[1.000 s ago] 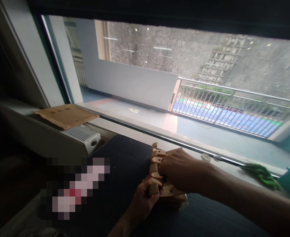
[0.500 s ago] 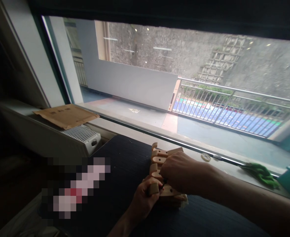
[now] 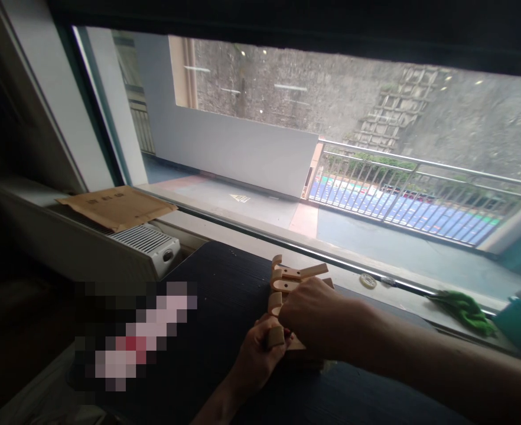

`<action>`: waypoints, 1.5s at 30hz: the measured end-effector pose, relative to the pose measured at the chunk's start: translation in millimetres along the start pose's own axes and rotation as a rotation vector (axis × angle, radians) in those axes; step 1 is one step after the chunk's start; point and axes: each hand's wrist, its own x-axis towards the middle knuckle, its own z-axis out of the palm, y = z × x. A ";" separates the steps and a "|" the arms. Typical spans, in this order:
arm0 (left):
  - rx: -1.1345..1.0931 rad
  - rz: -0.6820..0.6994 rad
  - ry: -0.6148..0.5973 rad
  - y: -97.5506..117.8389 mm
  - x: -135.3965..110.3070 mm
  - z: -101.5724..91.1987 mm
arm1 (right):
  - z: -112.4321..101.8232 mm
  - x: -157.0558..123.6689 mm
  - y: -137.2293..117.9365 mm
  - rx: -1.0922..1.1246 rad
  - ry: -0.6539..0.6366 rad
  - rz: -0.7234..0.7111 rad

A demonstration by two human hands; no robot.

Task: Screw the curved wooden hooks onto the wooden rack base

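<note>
Several pale wooden hooks (image 3: 286,285) with curved left ends and dark round holes stand in a row on the dark table (image 3: 225,283). My left hand (image 3: 260,348) is closed round the curved end of the nearest wooden hook (image 3: 276,336), its fingertips beside my right hand. My right hand (image 3: 313,319) is bent down over the nearer hooks with its fingers curled. Whatever it grips is hidden behind the knuckles and wrist. The right ends of the nearer hooks are covered by my right hand and forearm.
A brown paper envelope (image 3: 119,206) lies on a white slatted unit (image 3: 154,251) at left. Along the window sill are a tape roll (image 3: 367,281) and a green cloth (image 3: 464,313), with a teal container (image 3: 520,324) at far right. A blurred pinkish patch covers the table's left side.
My right hand has turned and shifted slightly toward me, uncovering more of the far hooks. A dark thin piece seen at its fingertips before is hidden now. My left hand keeps its hold.
</note>
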 end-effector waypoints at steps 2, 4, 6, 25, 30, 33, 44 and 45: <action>0.006 0.001 0.006 -0.9 -0.3 -0.5 | 2.4 3.3 0.3 0.005 -0.031 0.004; 0.009 0.011 0.007 -0.6 -0.3 -0.8 | 3.3 3.9 3.5 0.020 -0.037 0.004; 0.008 0.022 0.005 0.8 0.1 -0.8 | 1.2 2.0 7.5 0.039 -0.001 0.012; 0.010 0.024 0.000 1.4 0.9 0.5 | -4.5 0.0 7.2 -0.033 -0.013 0.001; 0.018 0.016 0.005 0.2 1.0 1.0 | 0.0 5.0 6.6 -0.051 -0.043 -0.018; 0.019 0.026 -0.002 1.0 1.1 0.7 | 3.1 4.9 8.5 -0.008 -0.050 0.012; 0.021 0.038 -0.015 -2.4 0.8 -0.2 | -3.5 0.1 10.9 -0.017 -0.047 0.026; 0.024 0.037 -0.016 -1.9 0.9 -0.2 | -1.0 1.5 11.1 -0.014 -0.038 0.024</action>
